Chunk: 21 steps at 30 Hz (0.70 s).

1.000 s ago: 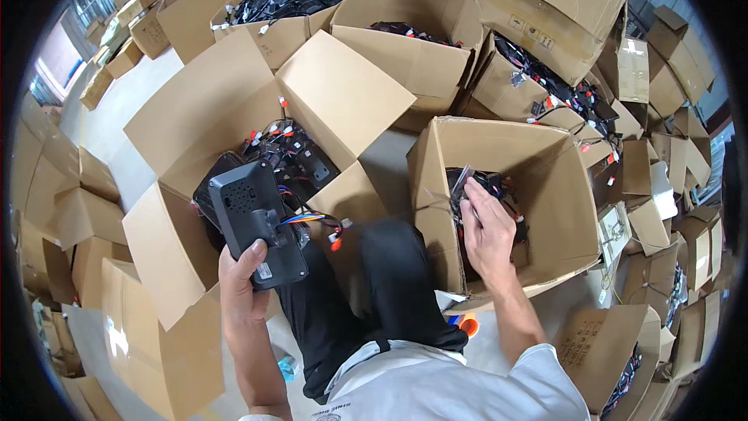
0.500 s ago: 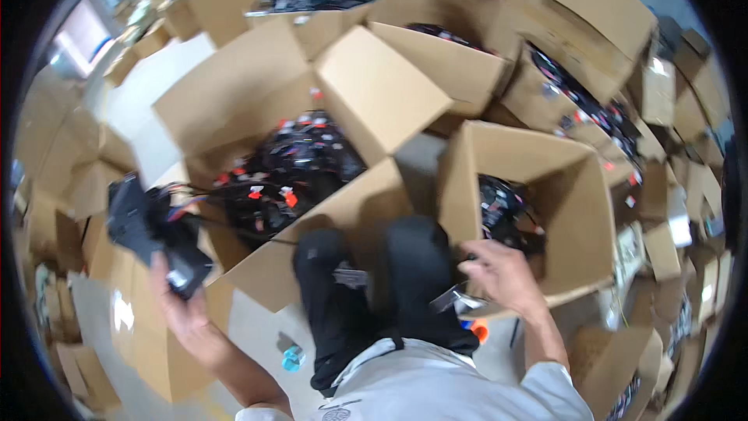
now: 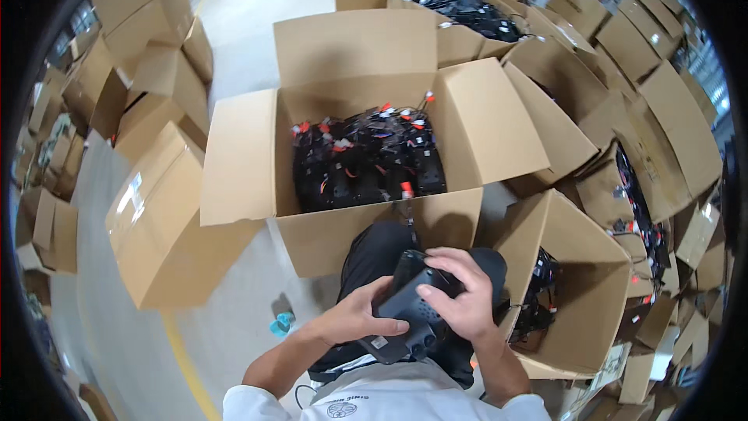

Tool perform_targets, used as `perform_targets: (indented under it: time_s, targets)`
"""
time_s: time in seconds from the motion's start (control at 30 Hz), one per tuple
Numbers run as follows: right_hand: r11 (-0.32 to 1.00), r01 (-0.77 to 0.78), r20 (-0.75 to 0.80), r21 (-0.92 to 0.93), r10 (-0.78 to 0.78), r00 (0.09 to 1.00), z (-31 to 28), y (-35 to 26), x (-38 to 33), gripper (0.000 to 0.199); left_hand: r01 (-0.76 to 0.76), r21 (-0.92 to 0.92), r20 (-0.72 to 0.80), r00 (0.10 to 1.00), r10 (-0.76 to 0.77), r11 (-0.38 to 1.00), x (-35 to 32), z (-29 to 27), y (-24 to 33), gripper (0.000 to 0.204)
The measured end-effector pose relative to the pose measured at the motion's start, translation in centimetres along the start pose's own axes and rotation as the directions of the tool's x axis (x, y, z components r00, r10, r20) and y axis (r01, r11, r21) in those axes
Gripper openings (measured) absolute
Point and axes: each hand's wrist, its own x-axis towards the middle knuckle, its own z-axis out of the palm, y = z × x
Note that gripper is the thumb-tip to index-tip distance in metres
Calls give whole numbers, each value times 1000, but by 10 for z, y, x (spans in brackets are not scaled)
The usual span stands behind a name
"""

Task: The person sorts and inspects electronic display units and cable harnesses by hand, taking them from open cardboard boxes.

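Above my lap, both hands grip a black plastic device (image 3: 419,306) with a patch of small holes and a few round parts at its lower end. From the left, my left hand (image 3: 360,316) wraps round its side, thumb lying across the lower part. My right hand (image 3: 464,293) closes on the upper right, thumb pressed on its face. Just beyond my knees stands an open cardboard box (image 3: 343,238) with black devices, cables and red and white connectors (image 3: 366,156) inside. A smaller open box (image 3: 588,304) beside my right leg holds more black parts (image 3: 538,296).
A taped cardboard box (image 3: 156,218) stands at left. A small turquoise object (image 3: 281,323) lies on the floor near a yellow line (image 3: 187,366). Beyond, another box holds black cables (image 3: 463,6). Cardboard boxes crowd the right side.
The view has turned left. My left hand has brought a black device from the left to above my lap. My right hand has left the smaller box's near edge and joined it.
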Motion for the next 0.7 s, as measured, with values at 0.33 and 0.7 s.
perform_targets:
  time_s: [0.33, 0.7]
  targets:
    - [928, 84, -364, -363, -224, 904, 14, -15, 14, 55, -204, -949, -242, 960, -139, 242, 41, 13, -48, 22]
    - [898, -153, -199, -412, 76, 977, -32, -48, 137, 102, -681, -593, -500, 730, 466, 429, 115, -38, 57, 33]
